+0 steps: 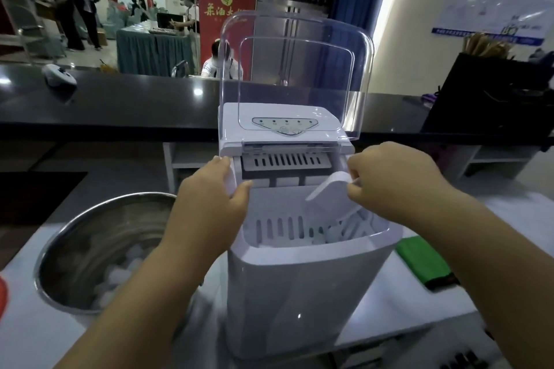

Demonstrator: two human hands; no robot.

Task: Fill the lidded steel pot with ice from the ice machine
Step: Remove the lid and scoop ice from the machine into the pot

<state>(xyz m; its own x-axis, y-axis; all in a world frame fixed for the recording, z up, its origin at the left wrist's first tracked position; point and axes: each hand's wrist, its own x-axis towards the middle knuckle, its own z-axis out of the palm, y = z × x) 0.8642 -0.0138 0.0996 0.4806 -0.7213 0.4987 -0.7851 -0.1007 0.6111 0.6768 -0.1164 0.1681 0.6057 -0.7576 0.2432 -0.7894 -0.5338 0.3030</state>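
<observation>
A white ice machine stands in front of me with its clear lid swung up. Its white slotted basket holds a few ice pieces. My left hand grips the left edge of the machine's opening, thumb curled inside. My right hand pinches the handle of a white plastic scoop that reaches down into the basket. To the left, a steel pot sits open with ice cubes at its bottom. No pot lid is in view.
A green cloth pouch lies right of the machine on the white table. A dark raised counter runs behind, with a black bag on its right. People stand in the room beyond.
</observation>
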